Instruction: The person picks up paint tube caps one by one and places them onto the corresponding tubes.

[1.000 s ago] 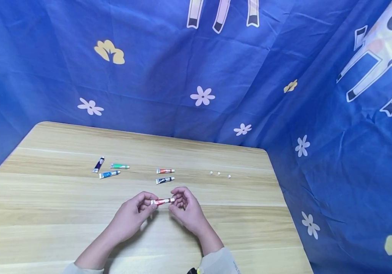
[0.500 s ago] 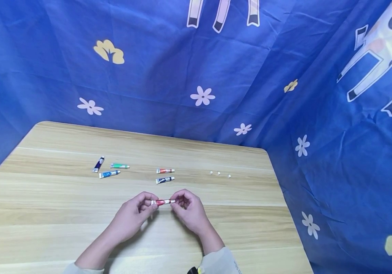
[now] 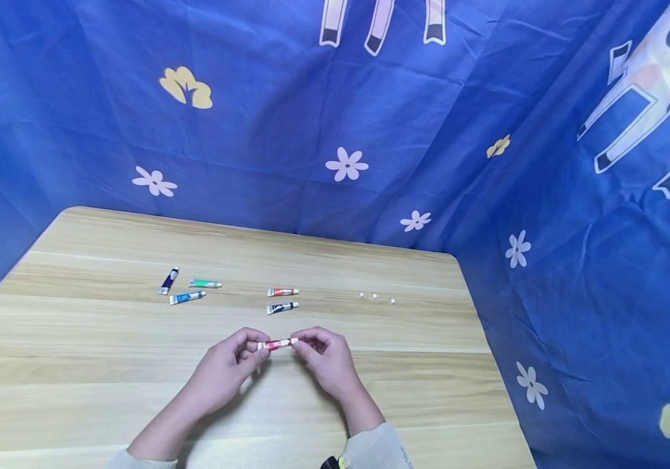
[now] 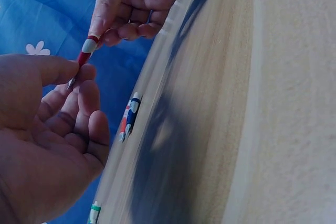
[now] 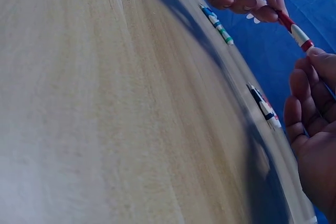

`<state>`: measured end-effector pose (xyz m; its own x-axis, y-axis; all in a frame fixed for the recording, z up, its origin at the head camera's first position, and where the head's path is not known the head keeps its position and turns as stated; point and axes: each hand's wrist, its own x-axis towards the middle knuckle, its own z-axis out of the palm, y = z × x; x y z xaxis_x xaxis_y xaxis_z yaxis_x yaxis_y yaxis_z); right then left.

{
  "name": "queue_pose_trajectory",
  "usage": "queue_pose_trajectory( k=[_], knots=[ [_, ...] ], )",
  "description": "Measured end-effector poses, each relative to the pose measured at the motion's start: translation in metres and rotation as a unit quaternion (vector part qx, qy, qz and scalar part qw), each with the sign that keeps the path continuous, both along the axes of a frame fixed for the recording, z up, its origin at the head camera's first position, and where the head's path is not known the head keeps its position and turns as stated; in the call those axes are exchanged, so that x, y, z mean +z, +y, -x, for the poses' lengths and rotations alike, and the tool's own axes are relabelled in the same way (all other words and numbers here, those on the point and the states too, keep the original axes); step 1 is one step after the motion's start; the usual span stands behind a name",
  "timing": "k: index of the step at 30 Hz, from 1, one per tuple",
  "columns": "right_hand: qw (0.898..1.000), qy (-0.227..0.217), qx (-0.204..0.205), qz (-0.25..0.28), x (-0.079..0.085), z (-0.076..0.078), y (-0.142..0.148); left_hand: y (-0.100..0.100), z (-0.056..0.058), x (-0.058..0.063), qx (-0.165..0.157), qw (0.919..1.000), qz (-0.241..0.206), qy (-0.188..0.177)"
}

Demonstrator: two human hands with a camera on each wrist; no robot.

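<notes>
A small red and white paint tube (image 3: 278,344) is held level above the table between both hands. My left hand (image 3: 230,366) pinches its flat crimped end between thumb and forefinger, also visible in the left wrist view. With thumb and forefinger my right hand (image 3: 327,362) pinches the capped end; the fingertips hide most of the cap. Just beyond the hands lie a dark blue paint tube (image 3: 282,308) and an orange-red paint tube (image 3: 282,292), side by side with their narrow ends to the right.
To the left on the wooden table (image 3: 106,365) lie a blue tube (image 3: 187,298), a green tube (image 3: 205,284) and a dark purple tube (image 3: 168,281). Three small white caps (image 3: 374,296) sit at the right. A blue patterned cloth (image 3: 288,130) hangs behind the table.
My right hand's fingers have shifted on the capped end of the red tube, from looser to a closer pinch. My left hand keeps its hold; the tubes on the table have not moved.
</notes>
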<state>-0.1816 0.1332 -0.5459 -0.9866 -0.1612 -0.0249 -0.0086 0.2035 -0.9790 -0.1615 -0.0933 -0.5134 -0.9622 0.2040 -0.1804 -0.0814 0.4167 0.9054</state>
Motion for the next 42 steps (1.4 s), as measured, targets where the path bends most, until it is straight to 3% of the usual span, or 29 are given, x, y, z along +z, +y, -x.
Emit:
queue_pose_trajectory(
  k=[15,33,36,42],
  knots=[
    [0.998,-0.041,0.012,0.055,-0.0022,-0.0027,-0.0064,-0.0005,-0.0004,0.0002,0.0,1.0,-0.001,0.008],
    [1.0,-0.019,0.013,-0.004,-0.007,-0.0057,-0.0062,-0.0011,-0.0046,-0.0032,-0.011,0.999,0.009,0.043],
    [1.0,-0.013,0.012,-0.003,-0.0069,-0.0057,-0.006,0.0003,-0.0036,-0.0046,-0.013,0.9976,0.027,0.062],
    [1.0,0.001,0.007,-0.015,-0.0096,-0.0057,-0.0059,0.0032,-0.001,-0.0052,-0.019,0.9889,0.107,0.101]
  ],
)
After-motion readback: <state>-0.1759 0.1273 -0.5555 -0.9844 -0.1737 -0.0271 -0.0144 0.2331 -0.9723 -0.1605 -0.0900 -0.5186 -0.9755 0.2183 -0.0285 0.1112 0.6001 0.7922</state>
